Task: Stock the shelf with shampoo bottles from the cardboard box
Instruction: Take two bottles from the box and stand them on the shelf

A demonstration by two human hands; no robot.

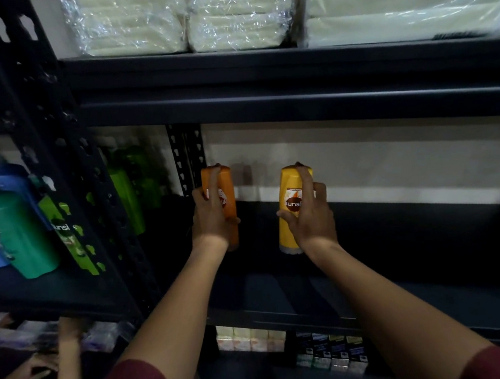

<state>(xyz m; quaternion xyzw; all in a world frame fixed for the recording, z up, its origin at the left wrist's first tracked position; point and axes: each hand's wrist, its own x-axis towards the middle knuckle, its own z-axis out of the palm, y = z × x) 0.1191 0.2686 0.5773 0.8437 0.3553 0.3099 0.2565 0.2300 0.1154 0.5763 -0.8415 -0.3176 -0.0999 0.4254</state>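
Note:
My left hand [210,216] grips an orange shampoo bottle [225,185], upright on the dark middle shelf [400,236] near the rear upright post. My right hand [310,211] wraps a yellow shampoo bottle [291,216], also upright on that shelf, a little to the right of the orange one. Both bottles stand cap down with the label facing me. The cardboard box is out of view.
Green and blue bottles [11,233] fill the neighbouring bay at left behind a black slotted post [67,176]. Plastic-wrapped white packs [241,13] lie on the shelf above. Small boxes [251,339] sit on the shelf below. Another person's hands [45,361] work at bottom left.

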